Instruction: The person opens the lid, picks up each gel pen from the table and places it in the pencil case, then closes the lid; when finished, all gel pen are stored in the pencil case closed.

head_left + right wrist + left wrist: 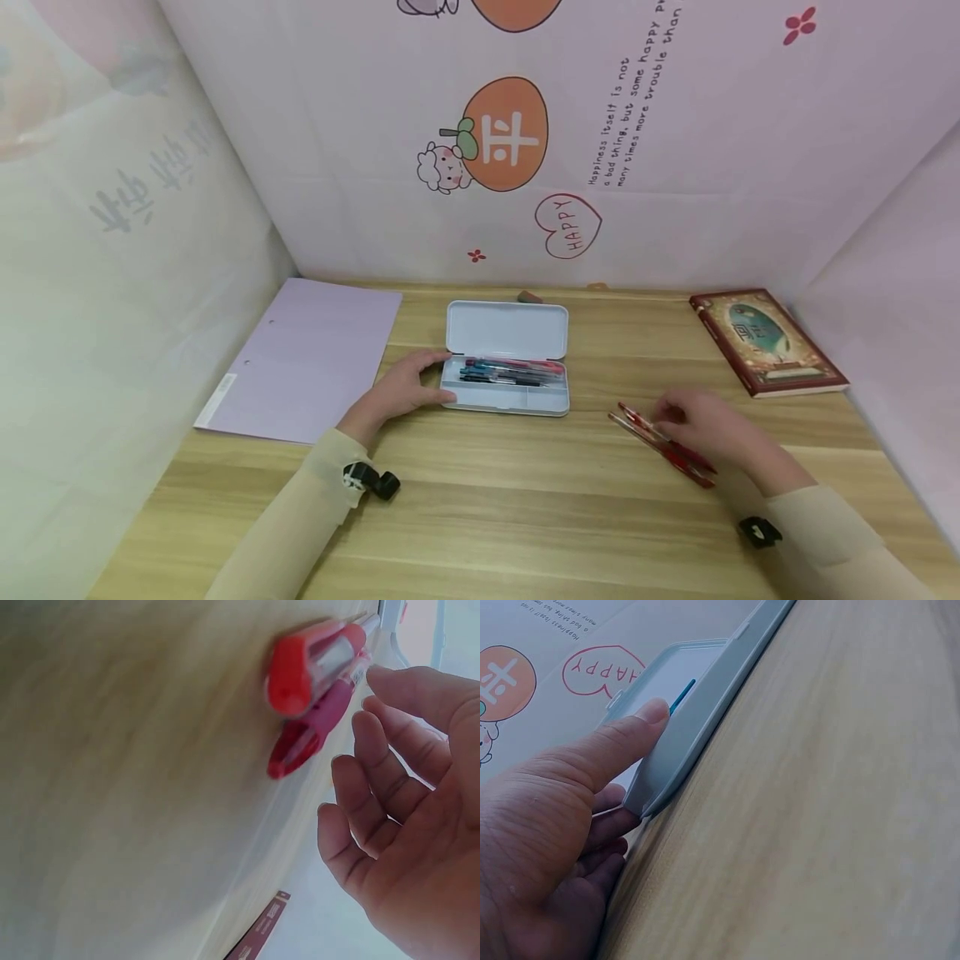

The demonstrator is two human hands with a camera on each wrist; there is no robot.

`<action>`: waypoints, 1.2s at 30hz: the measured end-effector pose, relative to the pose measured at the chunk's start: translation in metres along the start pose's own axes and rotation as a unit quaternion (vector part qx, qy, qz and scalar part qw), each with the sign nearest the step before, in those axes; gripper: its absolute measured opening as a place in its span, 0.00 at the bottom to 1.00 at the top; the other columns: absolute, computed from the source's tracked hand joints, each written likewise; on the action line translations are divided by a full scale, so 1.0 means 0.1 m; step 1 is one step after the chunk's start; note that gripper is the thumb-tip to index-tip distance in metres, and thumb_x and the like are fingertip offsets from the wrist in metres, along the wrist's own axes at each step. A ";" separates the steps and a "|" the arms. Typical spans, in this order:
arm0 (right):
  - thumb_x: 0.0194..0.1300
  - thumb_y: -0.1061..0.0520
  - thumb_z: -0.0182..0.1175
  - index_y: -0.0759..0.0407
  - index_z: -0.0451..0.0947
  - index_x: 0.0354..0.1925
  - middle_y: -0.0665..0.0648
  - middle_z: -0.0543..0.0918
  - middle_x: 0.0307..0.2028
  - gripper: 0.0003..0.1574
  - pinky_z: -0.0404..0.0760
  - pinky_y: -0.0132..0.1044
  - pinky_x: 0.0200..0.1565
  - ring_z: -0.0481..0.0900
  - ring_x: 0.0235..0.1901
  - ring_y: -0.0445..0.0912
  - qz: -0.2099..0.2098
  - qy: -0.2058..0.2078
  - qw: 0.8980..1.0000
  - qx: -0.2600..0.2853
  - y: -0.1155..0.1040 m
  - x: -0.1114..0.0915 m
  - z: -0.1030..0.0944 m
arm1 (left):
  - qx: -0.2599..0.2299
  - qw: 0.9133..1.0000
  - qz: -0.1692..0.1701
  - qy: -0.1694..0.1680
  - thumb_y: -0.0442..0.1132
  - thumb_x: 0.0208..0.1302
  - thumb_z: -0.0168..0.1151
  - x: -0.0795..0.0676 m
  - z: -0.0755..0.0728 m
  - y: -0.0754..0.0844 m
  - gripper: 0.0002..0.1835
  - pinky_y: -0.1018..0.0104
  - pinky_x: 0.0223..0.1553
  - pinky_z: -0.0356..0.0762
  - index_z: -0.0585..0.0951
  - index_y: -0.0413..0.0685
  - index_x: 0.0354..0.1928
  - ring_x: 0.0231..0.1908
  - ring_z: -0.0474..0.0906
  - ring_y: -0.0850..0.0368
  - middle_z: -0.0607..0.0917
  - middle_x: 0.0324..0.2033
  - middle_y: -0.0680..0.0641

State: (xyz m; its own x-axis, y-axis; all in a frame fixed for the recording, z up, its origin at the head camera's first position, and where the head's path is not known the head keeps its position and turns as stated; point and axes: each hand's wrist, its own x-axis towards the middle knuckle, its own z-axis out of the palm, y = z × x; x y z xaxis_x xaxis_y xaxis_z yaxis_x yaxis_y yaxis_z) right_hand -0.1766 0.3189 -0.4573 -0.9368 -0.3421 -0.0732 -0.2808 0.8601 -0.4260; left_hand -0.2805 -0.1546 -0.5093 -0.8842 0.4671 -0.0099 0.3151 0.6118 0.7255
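A pale pencil case [487, 398] lies with its lid up and several pens [510, 371] in its long compartment. My left hand [405, 385] holds the left end of the case, thumb at the front corner and fingers round the far one. In the left wrist view the thumb [626, 746] presses on the case's rim. To the right, two red pens [660, 446] lie side by side on the table. My right hand [701, 425] is over them, its fingers loosely bent. The right wrist view shows thumb and fingertips just beside the pens' barrels, with a gap between thumb and index finger.
A lilac folder or sheet [322, 358] with two holes lies on the left. At the back right is a hardcover book [768, 342]. A small eraser-like block [529, 297] sits behind the case's lid. Printed cloth walls enclose the wooden table [517, 517].
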 end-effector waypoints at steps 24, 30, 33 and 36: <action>0.63 0.55 0.65 0.50 0.81 0.35 0.44 0.77 0.26 0.02 0.72 0.36 0.29 0.71 0.25 0.40 0.040 -0.048 0.998 0.000 0.02 -0.12 0.00 | -0.004 1.000 0.001 -0.004 0.63 0.48 0.75 0.00 -0.01 0.00 0.47 0.50 0.69 0.56 0.70 0.54 0.70 0.70 0.58 0.46 0.68 0.69 0.46; 0.64 0.55 0.64 0.53 0.82 0.38 0.45 0.80 0.29 0.04 0.75 0.37 0.32 0.74 0.29 0.40 0.041 -0.049 0.998 0.005 0.06 -0.09 -0.02 | -0.004 1.000 0.006 -0.001 0.63 0.49 0.74 -0.01 -0.01 0.00 0.47 0.49 0.69 0.56 0.70 0.53 0.70 0.70 0.58 0.46 0.68 0.69 0.46; 0.64 0.56 0.63 0.54 0.82 0.38 0.45 0.80 0.30 0.05 0.76 0.37 0.32 0.75 0.30 0.39 0.034 -0.043 0.998 0.010 0.07 -0.07 -0.04 | -0.006 1.000 0.008 0.000 0.63 0.49 0.75 -0.01 0.00 -0.01 0.47 0.49 0.69 0.56 0.71 0.53 0.70 0.70 0.58 0.46 0.68 0.69 0.45; 0.64 0.57 0.63 0.54 0.83 0.38 0.45 0.80 0.29 0.04 0.76 0.36 0.32 0.75 0.29 0.39 0.031 -0.038 0.999 0.013 0.06 -0.05 -0.06 | -0.003 1.000 0.007 0.000 0.62 0.49 0.75 0.00 0.00 0.00 0.47 0.49 0.69 0.56 0.71 0.53 0.69 0.70 0.59 0.46 0.69 0.68 0.46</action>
State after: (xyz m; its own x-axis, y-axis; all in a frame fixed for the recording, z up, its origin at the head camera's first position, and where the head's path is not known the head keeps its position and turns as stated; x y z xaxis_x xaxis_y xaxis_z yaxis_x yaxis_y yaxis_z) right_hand -0.1747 0.3282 -0.4540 -0.9336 -0.3170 -0.1672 -0.2167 0.8709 -0.4412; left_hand -0.2804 -0.1554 -0.5093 -0.8801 0.4748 0.0003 0.3246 0.6011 0.7303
